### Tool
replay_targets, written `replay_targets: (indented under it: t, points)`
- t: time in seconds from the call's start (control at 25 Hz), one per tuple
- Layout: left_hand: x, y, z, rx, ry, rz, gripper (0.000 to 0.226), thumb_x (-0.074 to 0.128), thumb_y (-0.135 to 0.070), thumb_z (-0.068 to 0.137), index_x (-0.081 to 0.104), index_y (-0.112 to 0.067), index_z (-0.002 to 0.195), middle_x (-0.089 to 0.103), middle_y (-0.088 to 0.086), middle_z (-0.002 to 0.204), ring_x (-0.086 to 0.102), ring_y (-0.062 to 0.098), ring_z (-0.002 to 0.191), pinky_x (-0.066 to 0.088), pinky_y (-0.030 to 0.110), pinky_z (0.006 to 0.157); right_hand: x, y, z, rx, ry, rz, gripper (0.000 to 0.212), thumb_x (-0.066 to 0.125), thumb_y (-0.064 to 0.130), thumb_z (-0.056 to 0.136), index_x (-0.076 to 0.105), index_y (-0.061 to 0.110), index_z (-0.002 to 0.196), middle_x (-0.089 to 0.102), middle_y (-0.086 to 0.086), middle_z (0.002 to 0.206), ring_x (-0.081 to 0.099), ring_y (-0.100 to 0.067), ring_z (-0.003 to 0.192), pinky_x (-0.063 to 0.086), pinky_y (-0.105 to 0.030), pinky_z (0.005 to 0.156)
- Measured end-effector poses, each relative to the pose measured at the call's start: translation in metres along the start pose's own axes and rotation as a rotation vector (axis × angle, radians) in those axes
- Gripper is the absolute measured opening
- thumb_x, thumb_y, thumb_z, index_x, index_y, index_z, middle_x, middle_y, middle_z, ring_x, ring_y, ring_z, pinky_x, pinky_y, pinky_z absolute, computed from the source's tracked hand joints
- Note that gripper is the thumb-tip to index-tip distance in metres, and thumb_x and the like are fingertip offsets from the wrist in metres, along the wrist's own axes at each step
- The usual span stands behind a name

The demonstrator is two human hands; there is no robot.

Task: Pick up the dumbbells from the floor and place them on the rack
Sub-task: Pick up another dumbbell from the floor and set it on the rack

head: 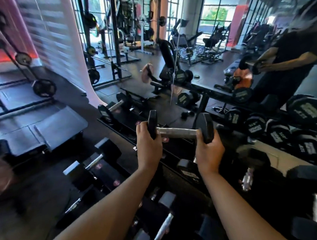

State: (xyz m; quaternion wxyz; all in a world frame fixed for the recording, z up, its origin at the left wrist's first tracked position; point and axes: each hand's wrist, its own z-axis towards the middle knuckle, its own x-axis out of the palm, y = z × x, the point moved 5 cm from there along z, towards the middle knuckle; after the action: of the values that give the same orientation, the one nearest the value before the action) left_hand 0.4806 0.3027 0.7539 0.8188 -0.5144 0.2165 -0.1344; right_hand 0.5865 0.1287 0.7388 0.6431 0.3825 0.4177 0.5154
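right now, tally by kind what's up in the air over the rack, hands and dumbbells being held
hands: 2 (left hand, right hand)
dumbbell held between them: 1
total: 3

Bare rack (170, 156) shelf below; racked dumbbells (273, 130) crowding right.

A single head-worn wide-angle view looks forward and down from close above the forearms, facing a mirror wall (220, 55). The rack (128, 135) runs just beyond and below the fingers (141, 128); the edges bend and blur.
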Motion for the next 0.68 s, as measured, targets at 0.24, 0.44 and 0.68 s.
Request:
replay_targets:
  t: [0.24,0.44,0.68]
  points:
    - [0.004,0.055,0.082,-0.076,-0.07,0.011,0.016,0.061,-0.005,0.092,0.051,-0.015,0.1,0.046,-0.006,0.098,0.048,-0.017,0.084,0.036,0.0,0.068,0.101,-0.007,0.043,-0.053,0.102,-0.011,0.025,0.066,0.028,0.099,0.069,0.014,0.119,0.072,0.005,0.097,0.067,-0.013,0.094,0.052,-0.029,0.088]
    - [0.012,0.111,0.158,-0.157,-0.157,-0.006,0.017,0.062,-0.005,0.093,0.054,-0.009,0.107,0.051,0.0,0.106,0.049,-0.017,0.087,0.034,-0.003,0.071,0.2,-0.024,0.089,-0.085,0.18,-0.053,0.026,0.068,0.028,0.098,0.07,0.014,0.119,0.075,-0.001,0.1,0.071,-0.019,0.098,0.053,-0.029,0.088]
    - [0.022,0.189,0.223,-0.305,-0.274,-0.061,0.017,0.059,-0.005,0.096,0.052,-0.009,0.112,0.048,0.0,0.112,0.048,-0.019,0.089,0.037,0.001,0.073,0.318,-0.051,0.131,-0.133,0.365,-0.134,0.027,0.069,0.028,0.097,0.07,0.017,0.122,0.076,0.003,0.107,0.07,-0.014,0.104,0.056,-0.034,0.095]
